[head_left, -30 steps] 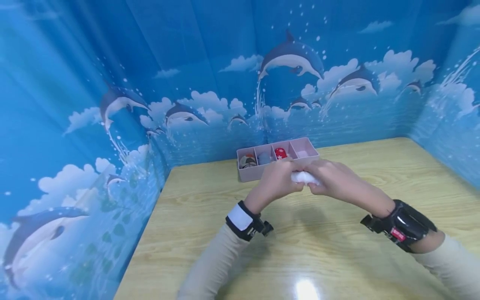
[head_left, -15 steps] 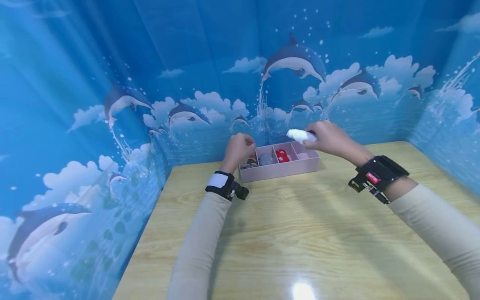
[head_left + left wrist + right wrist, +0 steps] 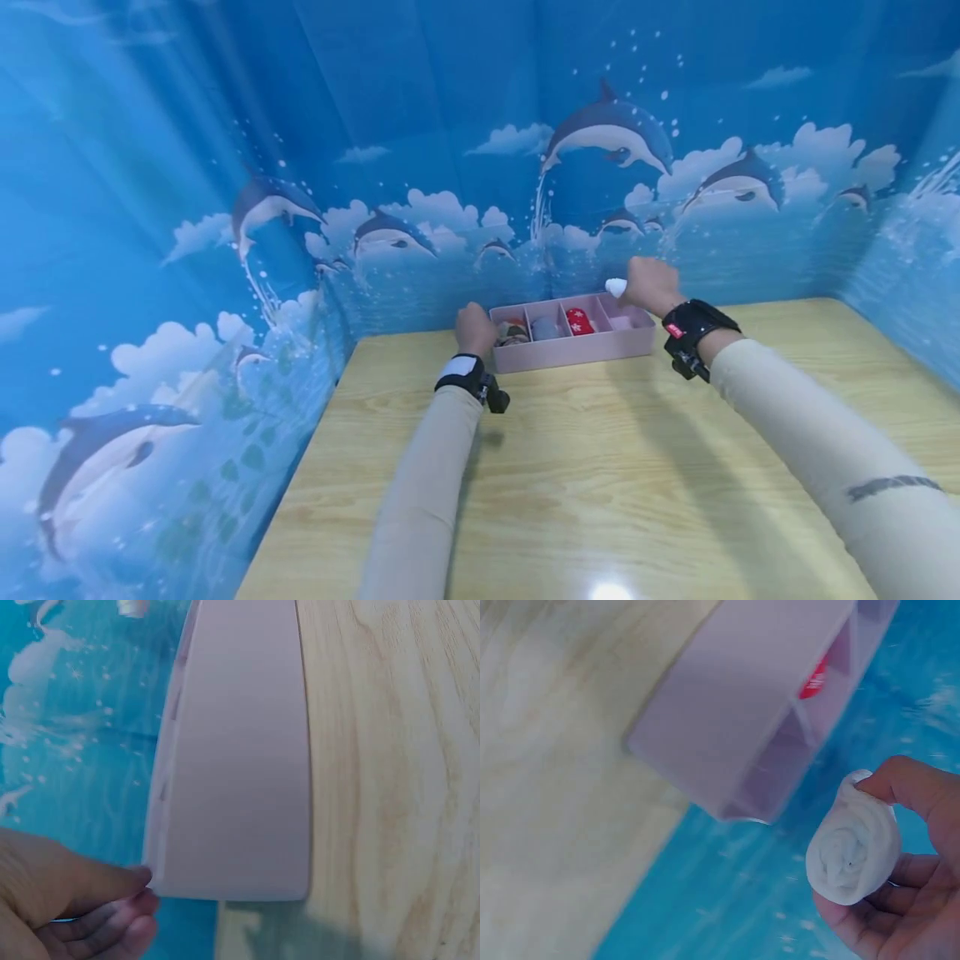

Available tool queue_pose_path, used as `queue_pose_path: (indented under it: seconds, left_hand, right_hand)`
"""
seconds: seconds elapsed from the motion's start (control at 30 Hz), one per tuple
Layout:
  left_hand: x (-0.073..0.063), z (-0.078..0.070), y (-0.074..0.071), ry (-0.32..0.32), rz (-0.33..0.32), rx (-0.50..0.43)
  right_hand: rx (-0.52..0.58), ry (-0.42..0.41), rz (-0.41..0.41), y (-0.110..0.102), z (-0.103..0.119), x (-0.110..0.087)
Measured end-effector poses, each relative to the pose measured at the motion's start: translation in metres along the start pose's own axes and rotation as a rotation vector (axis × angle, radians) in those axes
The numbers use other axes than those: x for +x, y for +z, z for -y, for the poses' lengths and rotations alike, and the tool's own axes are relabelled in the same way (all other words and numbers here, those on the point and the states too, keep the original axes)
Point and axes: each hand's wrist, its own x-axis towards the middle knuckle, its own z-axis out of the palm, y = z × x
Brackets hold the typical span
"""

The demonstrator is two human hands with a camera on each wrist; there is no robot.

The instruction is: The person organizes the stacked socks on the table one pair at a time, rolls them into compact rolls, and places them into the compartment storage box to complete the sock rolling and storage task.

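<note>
A pink divided box [image 3: 573, 353] stands at the table's back edge. My left hand [image 3: 475, 331] is at its left end; in the left wrist view the thumb and curled fingers [image 3: 139, 879] pinch the box's corner at the rim. My right hand [image 3: 652, 285] holds a rolled white cloth [image 3: 853, 844] between thumb and fingers, above and beside the box's right end compartment. The other compartments hold a multicoloured bundle [image 3: 513, 332], a grey roll [image 3: 545, 328] and a red roll with white marks [image 3: 579, 322]. The right end compartment [image 3: 618, 315] shows only its bare pink floor.
A wooden table [image 3: 570, 467] extends in front of the box. Behind and to the sides hangs a blue curtain [image 3: 450, 100] printed with dolphins, close behind the box.
Both hands held the white cloth together in front of the box. The left hand let go and moved left to the box's end; the right carried the cloth toward the right end compartment.
</note>
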Motion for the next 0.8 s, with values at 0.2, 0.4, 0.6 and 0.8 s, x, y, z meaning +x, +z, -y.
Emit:
queue_pose_path:
  seconds: [0.2, 0.4, 0.6, 0.8]
  left_hand:
    - [0.007, 0.005, 0.007, -0.126, -0.017, -0.001]
    - [0.006, 0.004, 0.009, -0.145, 0.044, -0.017]
    - [0.008, 0.002, 0.008, -0.148, 0.067, -0.065]
    - [0.016, 0.005, 0.008, -0.121, 0.048, -0.060]
  right_hand:
    - [-0.007, 0.064, 0.052, 0.026, -0.009, 0.015]
    - [-0.014, 0.022, 0.089, 0.050, -0.018, 0.021]
    - [0.041, 0.005, 0.169, 0.065, -0.022, 0.030]
    - [0.179, 0.027, 0.255, 0.073, -0.025, 0.042]
